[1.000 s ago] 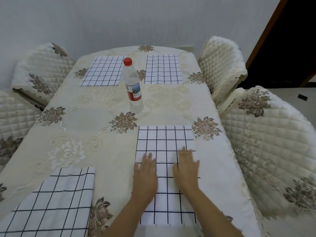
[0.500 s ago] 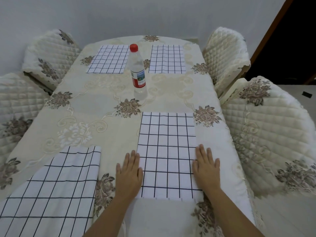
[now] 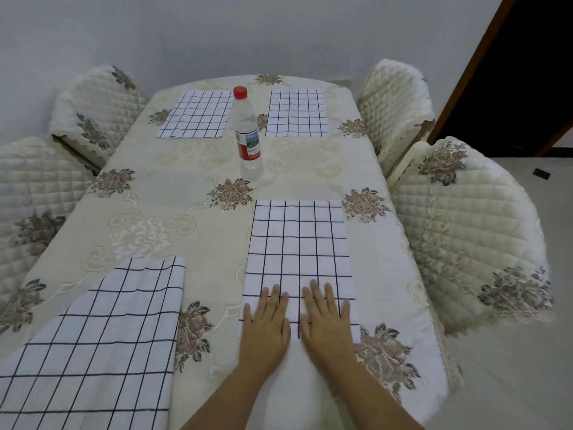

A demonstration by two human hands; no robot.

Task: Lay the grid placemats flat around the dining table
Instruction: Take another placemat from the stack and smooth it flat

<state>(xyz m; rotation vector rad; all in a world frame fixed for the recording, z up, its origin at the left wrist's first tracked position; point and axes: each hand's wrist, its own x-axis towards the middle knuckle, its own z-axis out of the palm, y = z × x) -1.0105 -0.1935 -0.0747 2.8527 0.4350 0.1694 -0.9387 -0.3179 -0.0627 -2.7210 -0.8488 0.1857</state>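
Observation:
A white placemat with a black grid (image 3: 297,249) lies flat on the near right of the dining table (image 3: 192,193). My left hand (image 3: 266,327) and my right hand (image 3: 325,321) press side by side on its near edge, palms down, fingers straight. A second grid placemat (image 3: 105,336) at the near left shows some ripples and hangs over the table's edge. Two more grid placemats lie flat at the far end, one at the far left (image 3: 197,114) and one at the far right (image 3: 296,113).
A clear water bottle (image 3: 248,135) with a red cap stands upright mid-table between the far mats. Quilted cream chairs flank the table: two on the left (image 3: 93,110) (image 3: 31,197), two on the right (image 3: 393,103) (image 3: 465,231). A dark doorway (image 3: 527,72) is at the right.
My hands moved from the mat's two side edges back together onto the middle of its near edge. The view shifted slightly.

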